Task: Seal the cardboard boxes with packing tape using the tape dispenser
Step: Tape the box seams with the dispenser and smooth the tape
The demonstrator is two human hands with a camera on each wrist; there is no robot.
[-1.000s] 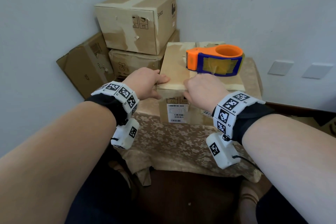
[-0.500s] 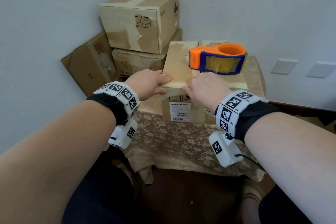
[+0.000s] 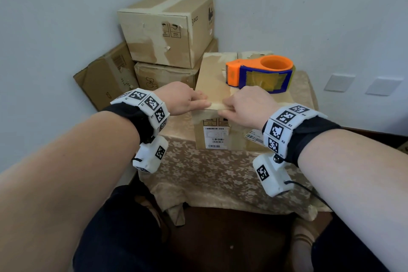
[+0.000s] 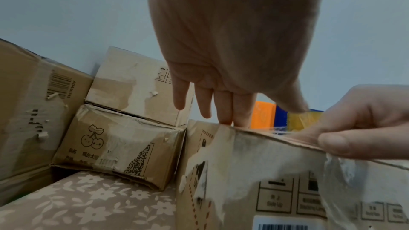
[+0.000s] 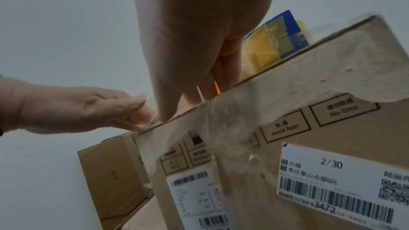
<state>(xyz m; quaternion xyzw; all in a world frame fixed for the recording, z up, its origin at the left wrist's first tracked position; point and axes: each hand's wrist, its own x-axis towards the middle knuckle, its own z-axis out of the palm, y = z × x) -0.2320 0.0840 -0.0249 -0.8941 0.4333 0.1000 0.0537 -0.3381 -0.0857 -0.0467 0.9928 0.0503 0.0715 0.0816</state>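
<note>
A cardboard box [image 3: 212, 81] stands on the table with an orange and blue tape dispenser [image 3: 260, 73] lying on its top. Both hands are at the box's near top edge, close together. My left hand [image 3: 204, 104] lies with straight fingers [image 4: 225, 116] on the top by the left corner. My right hand [image 3: 225, 108] pinches the edge, its fingers on top and its thumb [image 4: 332, 141] on the front face. Clear tape [image 5: 221, 128] folds over that edge and down the front. The dispenser [image 5: 276, 41] sits just behind the right fingers.
Two taped boxes [image 3: 165, 28] are stacked at the back left against the wall, and a third box [image 3: 106, 77] leans beside them. The small table has a floral cloth [image 3: 209, 172]. The wall is close behind, with switch plates [image 3: 337, 81] at the right.
The two hands have edged slightly closer together along the box's near top edge. The dispenser and the box have not moved.
</note>
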